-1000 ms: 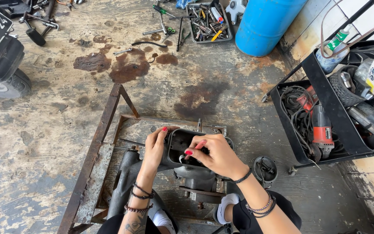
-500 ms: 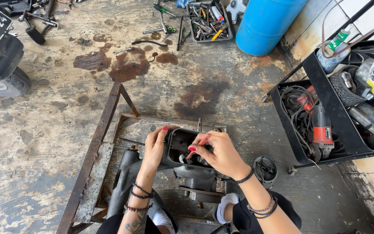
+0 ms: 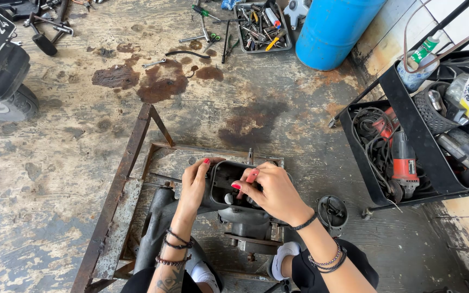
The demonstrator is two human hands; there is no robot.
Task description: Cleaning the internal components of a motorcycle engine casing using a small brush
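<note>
A dark, greasy engine case sits on a rusty metal frame stand in front of me. My left hand grips the case's left rim, fingers curled over the edge. My right hand is over the case's open top, its fingertips pinched down inside the opening on some small part that I cannot make out. Both wrists wear bead bracelets.
A black tool cart with a red power tool and cables stands at the right. A blue barrel and a tray of hand tools lie at the back. Oil stains mark the floor; a motorcycle wheel is at left.
My hands have stayed on the case; the right hand's fingers have shifted slightly inside the opening.
</note>
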